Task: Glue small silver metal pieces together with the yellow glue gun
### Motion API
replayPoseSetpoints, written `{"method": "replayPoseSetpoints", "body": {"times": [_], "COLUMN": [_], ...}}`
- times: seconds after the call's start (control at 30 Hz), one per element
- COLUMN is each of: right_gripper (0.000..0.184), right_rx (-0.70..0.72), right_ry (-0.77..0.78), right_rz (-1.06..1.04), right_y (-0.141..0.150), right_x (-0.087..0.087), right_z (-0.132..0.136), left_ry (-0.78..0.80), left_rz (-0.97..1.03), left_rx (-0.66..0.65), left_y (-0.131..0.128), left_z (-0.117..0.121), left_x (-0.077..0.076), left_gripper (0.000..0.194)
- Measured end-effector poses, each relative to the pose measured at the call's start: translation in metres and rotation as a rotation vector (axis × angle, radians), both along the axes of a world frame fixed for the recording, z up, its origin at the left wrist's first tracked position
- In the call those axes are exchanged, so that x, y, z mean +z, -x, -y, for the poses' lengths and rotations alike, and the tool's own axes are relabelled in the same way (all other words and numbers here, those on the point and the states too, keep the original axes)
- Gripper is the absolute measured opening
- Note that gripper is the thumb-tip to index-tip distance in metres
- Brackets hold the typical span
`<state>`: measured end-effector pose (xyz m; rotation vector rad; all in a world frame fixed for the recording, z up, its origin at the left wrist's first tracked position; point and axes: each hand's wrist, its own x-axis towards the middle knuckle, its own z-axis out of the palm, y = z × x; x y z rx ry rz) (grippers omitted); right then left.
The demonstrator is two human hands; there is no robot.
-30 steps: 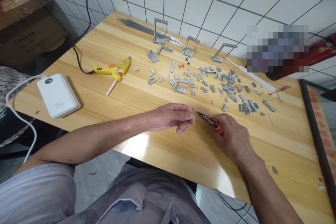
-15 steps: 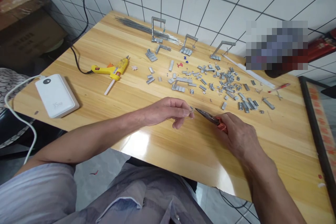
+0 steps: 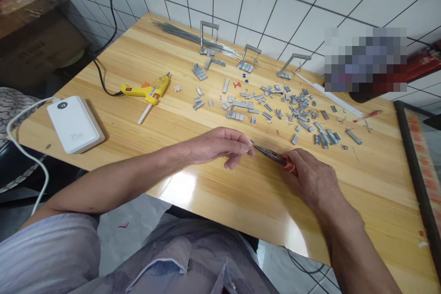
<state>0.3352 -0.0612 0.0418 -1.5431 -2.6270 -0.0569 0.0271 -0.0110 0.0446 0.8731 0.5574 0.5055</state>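
My left hand [image 3: 225, 147] pinches a thin piece of wire [image 3: 246, 155] between thumb and fingers, above the front middle of the table. My right hand [image 3: 312, 177] is wrapped round the red handles of long-nose pliers [image 3: 274, 154]. The dark tips of the pliers point left and meet the left fingertips, at the wire's end. Whether the jaws grip the wire cannot be made out. Behind the hands lie many loose grey metal pieces [image 3: 301, 103]. Several small grey frames stand farther back, among them a tall one [image 3: 202, 39] and a lower one [image 3: 251, 57].
A yellow glue gun [image 3: 148, 92] with its black cord lies left of the hands. Nearer the left edge sits a white power bank [image 3: 76, 124] with a cable. A bundle of thin wires [image 3: 186, 36] runs along the back. A dark-framed panel [image 3: 413, 156] borders the right side.
The plier tips have moved slightly left, closing the gap to my left fingertips and the wire. My left hand has stayed nearly in place.
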Motion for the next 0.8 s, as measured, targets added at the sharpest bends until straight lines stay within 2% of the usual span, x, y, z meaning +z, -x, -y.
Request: {"method": "replayPoseSetpoints", "body": {"times": [0.37,0.6,0.8], "right_gripper": [0.013,0.014,0.015], "right_rx": [0.040,0.083,0.111], "right_ry": [-0.065,-0.126,-0.108], "right_rz": [0.033,0.072,0.080], "right_y": [-0.0012,0.0023,0.0047], "right_x": [-0.0032,-0.0036,-0.0018], "right_z": [-0.0023,-0.0026,-0.0020], "left_ry": [0.008,-0.045,0.002], "left_rz": [0.033,-0.048,-0.104], "left_rx": [0.021,-0.064,-0.062], "left_y": [-0.0013,0.0008,0.0003], "left_z": [-0.0003,-0.0023,-0.0025], "left_x": [-0.0039,-0.0048,-0.0070], "left_gripper": [0.025,0.037,0.029]}}
